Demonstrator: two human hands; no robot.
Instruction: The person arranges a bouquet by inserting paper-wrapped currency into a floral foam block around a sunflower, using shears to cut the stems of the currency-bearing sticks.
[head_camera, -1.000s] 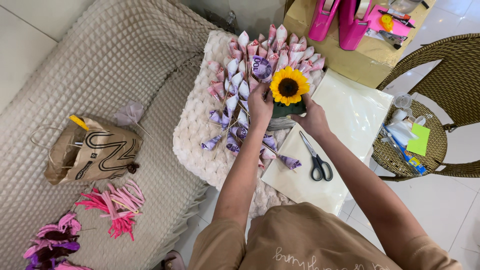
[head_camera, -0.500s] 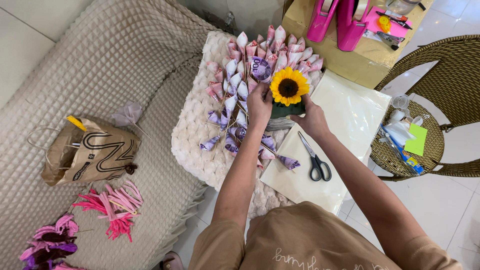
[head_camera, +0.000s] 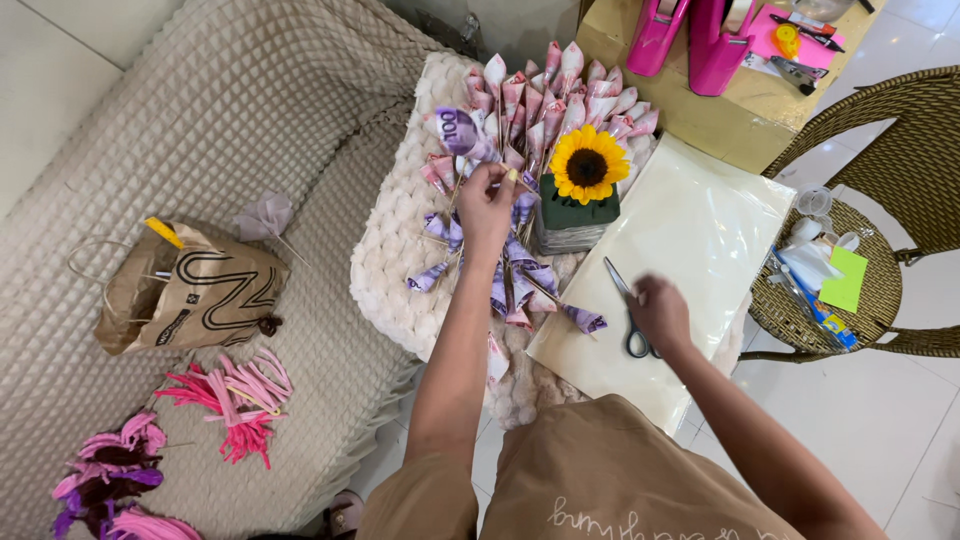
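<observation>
A sunflower (head_camera: 587, 165) stands in a dark green foam block (head_camera: 575, 226) on a fluffy cream cushion (head_camera: 400, 270). Pink, white and purple folded paper cones on sticks (head_camera: 545, 100) fan around it, and more lie loose on the cushion (head_camera: 520, 290). My left hand (head_camera: 487, 205) pinches the stick of a purple cone (head_camera: 460, 132), lifted just left of the flower. Over the grey-handled scissors (head_camera: 630, 315) on a cream sheet of paper (head_camera: 680, 260) rests my right hand (head_camera: 658, 312), fingers curled around the handles; a firm grip cannot be made out.
A brown paper bag (head_camera: 185, 295) and pink and purple curled strips (head_camera: 235, 390) lie on the quilted beige sofa (head_camera: 200, 120). A cardboard box (head_camera: 700, 100) carries pink tape dispensers (head_camera: 690, 35). A wicker stool (head_camera: 830, 290) holds small supplies beside a wicker chair (head_camera: 900, 150).
My right hand left the flower block and dropped to the scissors. My left hand shifted left and raised a purple cone on its stick.
</observation>
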